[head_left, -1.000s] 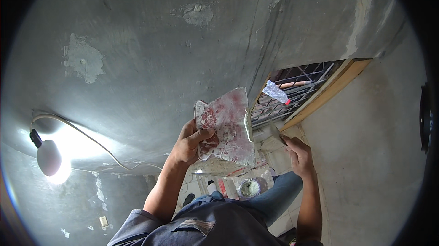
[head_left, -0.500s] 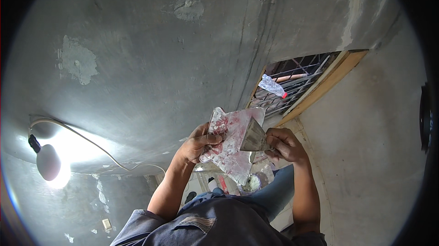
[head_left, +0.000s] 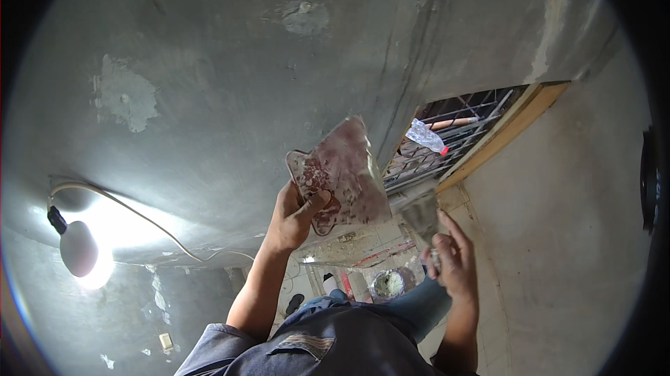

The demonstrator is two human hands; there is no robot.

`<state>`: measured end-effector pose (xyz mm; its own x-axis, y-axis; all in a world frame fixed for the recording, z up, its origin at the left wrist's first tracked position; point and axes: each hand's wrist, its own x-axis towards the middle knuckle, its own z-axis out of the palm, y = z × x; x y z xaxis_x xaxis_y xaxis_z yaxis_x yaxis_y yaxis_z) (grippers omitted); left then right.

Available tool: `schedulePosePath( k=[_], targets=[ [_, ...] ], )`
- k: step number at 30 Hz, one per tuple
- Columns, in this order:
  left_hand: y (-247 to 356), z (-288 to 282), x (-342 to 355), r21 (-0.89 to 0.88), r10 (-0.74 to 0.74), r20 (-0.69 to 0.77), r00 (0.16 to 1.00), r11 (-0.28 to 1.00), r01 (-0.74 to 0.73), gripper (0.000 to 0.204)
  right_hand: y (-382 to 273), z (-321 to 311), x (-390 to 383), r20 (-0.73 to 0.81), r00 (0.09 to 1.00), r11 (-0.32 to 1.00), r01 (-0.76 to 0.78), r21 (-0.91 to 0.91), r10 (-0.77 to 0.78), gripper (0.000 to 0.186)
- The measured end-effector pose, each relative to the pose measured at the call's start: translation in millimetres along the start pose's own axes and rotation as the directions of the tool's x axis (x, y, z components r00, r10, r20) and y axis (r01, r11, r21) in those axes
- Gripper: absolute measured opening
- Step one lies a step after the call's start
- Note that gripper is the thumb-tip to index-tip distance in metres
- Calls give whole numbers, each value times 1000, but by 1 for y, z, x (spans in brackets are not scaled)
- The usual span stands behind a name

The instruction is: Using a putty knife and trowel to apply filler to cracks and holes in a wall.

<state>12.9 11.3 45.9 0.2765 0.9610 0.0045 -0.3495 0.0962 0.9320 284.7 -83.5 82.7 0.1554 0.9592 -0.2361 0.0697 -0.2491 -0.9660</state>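
My left hand point(head_left: 294, 221) grips a flat reddish plate point(head_left: 352, 177) smeared with whitish plaster, its thumb lying across the near left corner. The plate is tilted up in front of the wall. Right of it, my right hand point(head_left: 453, 261) holds a putty knife point(head_left: 421, 217) with a wide triangular blade. Motion blurs the blade, which is apart from the plate. Fingers cover most of the knife's handle. A bucket point(head_left: 377, 291) with pale green-white paste stands on the floor below, near my leg.
A grey wall point(head_left: 230, 90) with patched spots spans the front. A lit bulb point(head_left: 78, 249) hangs left on a cable point(head_left: 150, 217). At right, a barred opening point(head_left: 460, 131) with a wooden frame point(head_left: 513, 128) holds a plastic bottle point(head_left: 424, 136). A dark slipper point(head_left: 294, 303) lies below.
The putty knife has come off the plate and moved right and down with my right hand. My left hand has turned the plate and raised it slightly.
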Motion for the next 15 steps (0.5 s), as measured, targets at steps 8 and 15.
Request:
schedulePosePath(
  k=[8, 15],
  targets=[
    [-11, 34, -3, 70, 163, -82, 983, 985, -157, 34, 33, 24, -9, 80, 912, 839, 403, -365, -403, 46],
    [-10, 34, -18, 291, 180, -17, 984, 942, -167, 25, 18, 25, 2, 93, 910, 853, 412, -320, -405, 45]
  ],
)
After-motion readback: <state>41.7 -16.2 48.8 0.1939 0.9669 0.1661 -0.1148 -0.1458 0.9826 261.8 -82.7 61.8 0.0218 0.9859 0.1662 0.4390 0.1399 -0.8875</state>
